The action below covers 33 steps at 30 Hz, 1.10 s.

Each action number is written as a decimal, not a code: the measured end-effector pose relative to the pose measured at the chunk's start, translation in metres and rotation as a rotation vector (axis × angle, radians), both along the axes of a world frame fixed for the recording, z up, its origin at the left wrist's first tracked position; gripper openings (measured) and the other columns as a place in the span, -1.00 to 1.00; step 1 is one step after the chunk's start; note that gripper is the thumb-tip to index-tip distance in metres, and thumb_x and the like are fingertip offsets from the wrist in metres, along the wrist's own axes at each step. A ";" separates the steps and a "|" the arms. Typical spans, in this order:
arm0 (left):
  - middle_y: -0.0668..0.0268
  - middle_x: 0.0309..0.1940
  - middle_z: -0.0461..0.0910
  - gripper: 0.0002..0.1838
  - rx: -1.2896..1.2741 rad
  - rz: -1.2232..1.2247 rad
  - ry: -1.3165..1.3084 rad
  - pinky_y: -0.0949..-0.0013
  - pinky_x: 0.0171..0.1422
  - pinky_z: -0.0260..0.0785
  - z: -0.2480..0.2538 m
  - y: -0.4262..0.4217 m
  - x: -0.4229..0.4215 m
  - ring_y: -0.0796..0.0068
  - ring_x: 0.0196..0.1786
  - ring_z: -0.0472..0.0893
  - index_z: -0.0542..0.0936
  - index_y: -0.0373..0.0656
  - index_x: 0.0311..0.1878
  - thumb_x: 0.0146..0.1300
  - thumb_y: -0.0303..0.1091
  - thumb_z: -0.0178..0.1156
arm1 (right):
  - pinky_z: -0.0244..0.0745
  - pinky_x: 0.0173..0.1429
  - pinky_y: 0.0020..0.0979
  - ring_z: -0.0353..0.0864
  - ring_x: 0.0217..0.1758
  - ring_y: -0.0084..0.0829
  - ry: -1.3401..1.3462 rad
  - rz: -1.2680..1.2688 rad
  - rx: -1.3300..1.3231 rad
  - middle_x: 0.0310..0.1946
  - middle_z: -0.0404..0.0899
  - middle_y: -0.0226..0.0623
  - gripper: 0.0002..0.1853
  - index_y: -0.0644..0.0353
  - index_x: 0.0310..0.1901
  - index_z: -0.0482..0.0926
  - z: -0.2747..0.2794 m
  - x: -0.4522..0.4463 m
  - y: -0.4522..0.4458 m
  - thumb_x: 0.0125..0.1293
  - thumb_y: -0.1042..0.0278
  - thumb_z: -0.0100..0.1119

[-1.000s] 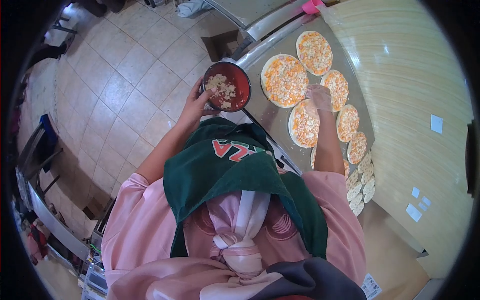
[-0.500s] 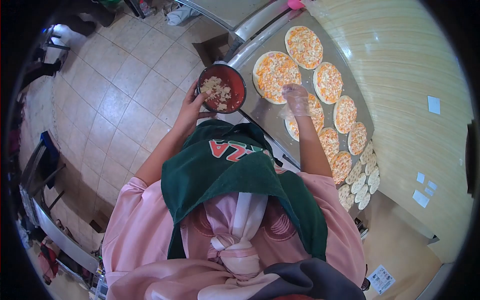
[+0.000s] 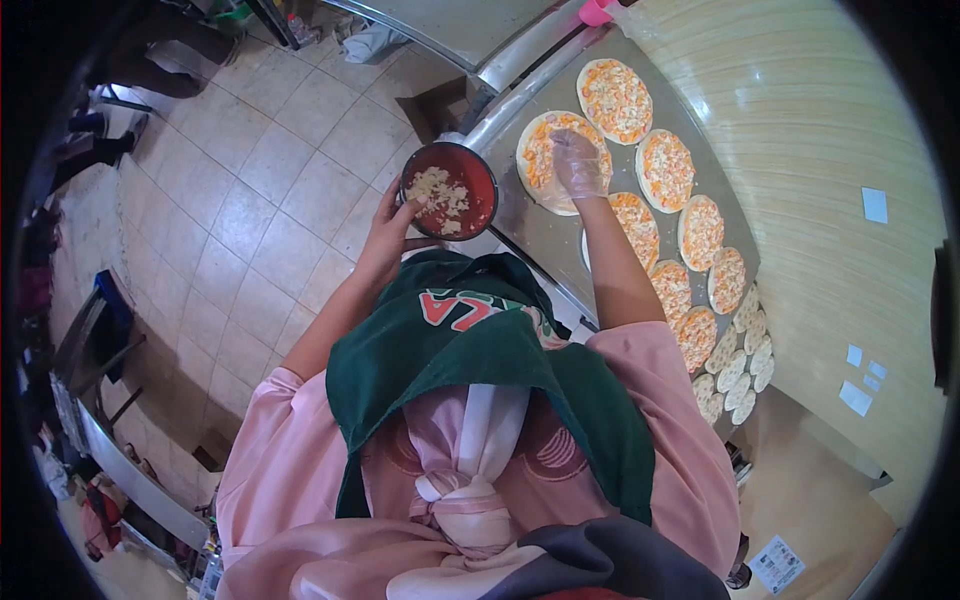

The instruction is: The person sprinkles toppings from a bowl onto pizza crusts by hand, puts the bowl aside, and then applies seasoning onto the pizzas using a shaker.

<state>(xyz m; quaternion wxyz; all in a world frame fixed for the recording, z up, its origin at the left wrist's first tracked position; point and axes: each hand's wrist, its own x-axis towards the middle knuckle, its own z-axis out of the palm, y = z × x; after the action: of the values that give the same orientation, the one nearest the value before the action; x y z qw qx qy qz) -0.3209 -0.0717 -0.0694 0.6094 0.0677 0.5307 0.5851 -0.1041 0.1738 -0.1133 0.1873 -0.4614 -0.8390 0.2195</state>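
My left hand point(image 3: 388, 232) grips a bowl point(image 3: 481, 190), black outside and red inside, with the thumb over its rim. Pale crumbly topping point(image 3: 440, 198) lies in the bowl. My right hand point(image 3: 578, 165), in a clear plastic glove, is over the pizza point(image 3: 540, 140) nearest the bowl. Its fingers are curled together, and what they hold, if anything, is hidden. That pizza carries orange and pale toppings, partly covered by the hand. Around it lie several more topped pizzas, among them a round one point(image 3: 614, 100) at the far end and one point(image 3: 665, 170) along the wall side.
The pizzas lie on a metal counter point(image 3: 510, 213) beside a wood-patterned wall point(image 3: 790, 160). Small pale rounds point(image 3: 735, 368) cluster at its near end. A pink container point(image 3: 597, 11) stands at the far end. Chairs point(image 3: 100, 320) are on the tiled floor point(image 3: 240, 200) to the left; a person's legs point(image 3: 165, 50) show far left.
My right hand has moved forward and slightly left, from the near edge of the pizza to over its middle. My left hand still holds the bowl. The view has shifted slightly.
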 end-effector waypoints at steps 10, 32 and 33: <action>0.16 0.25 0.26 -0.29 0.101 -0.163 -0.005 0.12 -0.11 0.61 0.005 0.013 0.009 0.18 0.19 0.45 0.06 0.01 0.44 0.29 -0.24 0.13 | 0.53 -0.07 -0.35 0.63 -0.25 -0.21 0.430 0.205 -0.552 -0.33 0.61 -0.04 -0.83 0.29 -0.23 0.63 0.091 -0.026 -0.081 0.16 0.52 0.12; 0.16 0.23 0.31 -0.38 0.121 -0.493 0.135 0.07 -0.06 0.59 0.031 0.073 0.072 0.16 0.21 0.41 0.14 0.00 0.39 0.31 -0.18 0.10 | 0.46 -0.03 -0.11 0.57 -0.10 0.03 -0.008 0.223 -0.515 -0.23 0.59 0.11 -0.66 0.28 -0.22 0.59 0.096 0.008 -0.115 0.19 0.14 0.12; 0.14 0.25 0.28 -0.32 0.109 -0.504 0.121 0.14 -0.11 0.60 0.031 0.075 0.076 0.17 0.19 0.44 0.11 0.02 0.41 0.28 -0.20 0.15 | 0.46 -0.03 -0.12 0.57 -0.10 0.03 -0.024 0.219 -0.497 -0.23 0.59 0.10 -0.66 0.28 -0.20 0.59 0.096 0.012 -0.114 0.18 0.14 0.12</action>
<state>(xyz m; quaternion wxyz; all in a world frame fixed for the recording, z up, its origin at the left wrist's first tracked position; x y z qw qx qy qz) -0.2449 0.0032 -0.0388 0.6987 0.2653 0.5001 0.4375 -0.0921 0.0594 -0.0178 0.0336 -0.4022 -0.8065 0.4321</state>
